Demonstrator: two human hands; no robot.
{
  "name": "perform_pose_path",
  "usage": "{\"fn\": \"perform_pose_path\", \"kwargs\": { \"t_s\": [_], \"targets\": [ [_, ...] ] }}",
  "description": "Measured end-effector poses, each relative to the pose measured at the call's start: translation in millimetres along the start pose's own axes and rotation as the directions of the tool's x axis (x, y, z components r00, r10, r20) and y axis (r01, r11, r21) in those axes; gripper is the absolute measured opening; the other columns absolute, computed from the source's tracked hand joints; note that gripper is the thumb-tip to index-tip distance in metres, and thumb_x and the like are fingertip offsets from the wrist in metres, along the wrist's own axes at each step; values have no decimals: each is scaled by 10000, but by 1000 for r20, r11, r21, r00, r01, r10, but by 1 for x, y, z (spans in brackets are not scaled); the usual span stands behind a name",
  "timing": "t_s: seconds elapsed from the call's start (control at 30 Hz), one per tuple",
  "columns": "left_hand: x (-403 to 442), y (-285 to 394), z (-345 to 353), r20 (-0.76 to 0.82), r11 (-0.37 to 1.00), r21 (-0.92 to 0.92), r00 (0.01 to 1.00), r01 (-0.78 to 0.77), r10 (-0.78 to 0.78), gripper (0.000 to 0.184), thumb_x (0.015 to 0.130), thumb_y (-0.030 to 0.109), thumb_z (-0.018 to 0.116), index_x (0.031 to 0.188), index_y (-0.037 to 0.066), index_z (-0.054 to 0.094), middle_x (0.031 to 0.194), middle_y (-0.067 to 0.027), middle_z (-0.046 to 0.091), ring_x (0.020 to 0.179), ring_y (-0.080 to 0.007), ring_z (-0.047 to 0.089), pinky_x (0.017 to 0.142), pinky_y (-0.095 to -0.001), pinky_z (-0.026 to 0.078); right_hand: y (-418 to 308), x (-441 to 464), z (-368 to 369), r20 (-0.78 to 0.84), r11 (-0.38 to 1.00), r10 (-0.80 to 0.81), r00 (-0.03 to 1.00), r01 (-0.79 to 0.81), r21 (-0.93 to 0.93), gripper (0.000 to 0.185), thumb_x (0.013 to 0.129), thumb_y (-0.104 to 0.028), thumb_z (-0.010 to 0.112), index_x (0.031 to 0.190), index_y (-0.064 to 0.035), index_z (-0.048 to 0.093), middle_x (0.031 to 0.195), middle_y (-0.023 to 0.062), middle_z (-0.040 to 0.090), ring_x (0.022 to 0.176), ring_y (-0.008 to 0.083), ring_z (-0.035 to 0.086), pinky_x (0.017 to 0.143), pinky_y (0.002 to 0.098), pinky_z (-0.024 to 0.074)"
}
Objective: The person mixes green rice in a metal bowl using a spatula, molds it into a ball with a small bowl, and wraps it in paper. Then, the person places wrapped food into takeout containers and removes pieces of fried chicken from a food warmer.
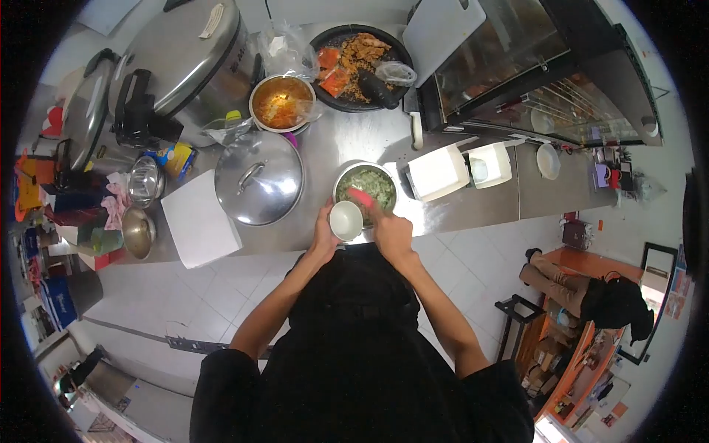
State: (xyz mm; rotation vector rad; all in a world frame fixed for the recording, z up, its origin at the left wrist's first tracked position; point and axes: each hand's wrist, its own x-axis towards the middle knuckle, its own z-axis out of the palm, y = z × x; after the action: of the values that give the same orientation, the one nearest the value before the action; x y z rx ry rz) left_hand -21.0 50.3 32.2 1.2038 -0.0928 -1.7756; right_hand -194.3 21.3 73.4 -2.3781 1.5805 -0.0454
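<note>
Inside mtl bowl (394, 190): chpd grn mix (375, 179).

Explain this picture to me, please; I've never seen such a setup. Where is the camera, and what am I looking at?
There is no machine here: these are a person's bare hands. The single picture comes from a camera worn on the head, looking forward and down, and its wide lens bends the edges.

The left hand holds a small pale cup. The right hand grips a red utensil over a metal bowl of chopped-looking green food.

Around them on the steel counter are a large metal lid, white open containers and a round black dish of food. Another person shows at the right.
</note>
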Motion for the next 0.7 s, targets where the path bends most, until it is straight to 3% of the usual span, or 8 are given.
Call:
{"fn": "perform_pose_path", "kwargs": {
  "t_s": [0.03,0.07,0.13,0.17,0.33,0.47,0.63,0.7],
  "targets": [
    [-1,-1,0,-49,1000,16,999,5,-4,592,997,459,298,1500,149,330,1334,-101,551,1132,-256,619,869,-497,566,0,-4,-11,-136,998,51,989,-55,-25,459,841,-72,550,1291,10,512,805,197,667,582,345,673,504,444,533],
    [-2,-3,-1,-100,999,31,995,13,-9,604,998,460,296,1515,149,313,1351,-104,539,1139,-257,615,875,-487,564,7,-3,-11,-128,998,44,991,-48,-29,459,841,-72,550,1291,10,512,805,197,667,582,345,673,504,444,533],
    [-3,-1,2,-68,999,32,997,29,-27,609,997,460,296,1519,148,310,1355,-104,535,1140,-260,614,874,-490,563,22,1,3,-51,966,216,975,-221,-134,455,848,-90,555,1287,19,514,815,191,659,581,341,674,506,430,537],
    [-2,2,4,-26,998,47,999,40,-39,614,997,460,296,1524,146,307,1358,-104,530,1142,-262,612,872,-493,562,25,2,28,-127,955,268,955,-281,-95,211,942,-173,509,1065,-55,634,753,217,661,579,387,660,511,493,516],
    [9,-4,6,1,996,51,998,67,-68,552,992,455,307,1427,134,419,1309,-98,563,1101,-263,629,860,-503,562,8,10,26,-7,887,441,898,-434,157,226,967,-232,518,992,-81,685,690,239,661,644,451,657,584,545,518],
    [16,-6,1,-28,994,9,994,107,-106,485,987,458,300,1238,125,547,1149,-96,650,980,-268,672,761,-459,565,-10,-9,-1,-105,954,264,959,-243,177,263,942,-182,546,1140,-81,686,698,171,673,598,385,657,533,474,521],
    [14,-1,1,-1,991,-5,991,134,-134,528,983,481,260,1195,112,573,1026,-117,689,832,-309,695,640,-412,523,0,-11,38,-57,995,35,998,-40,-87,358,829,-112,605,1181,-57,635,767,158,670,574,325,670,497,444,528],
    [11,2,1,5,992,6,992,123,-123,542,982,485,248,1194,107,574,1007,-124,693,799,-322,696,612,-405,508,24,0,28,-30,999,10,999,-11,-43,363,826,-117,611,1183,-59,634,763,159,673,580,325,673,501,444,529]
  ]
}}
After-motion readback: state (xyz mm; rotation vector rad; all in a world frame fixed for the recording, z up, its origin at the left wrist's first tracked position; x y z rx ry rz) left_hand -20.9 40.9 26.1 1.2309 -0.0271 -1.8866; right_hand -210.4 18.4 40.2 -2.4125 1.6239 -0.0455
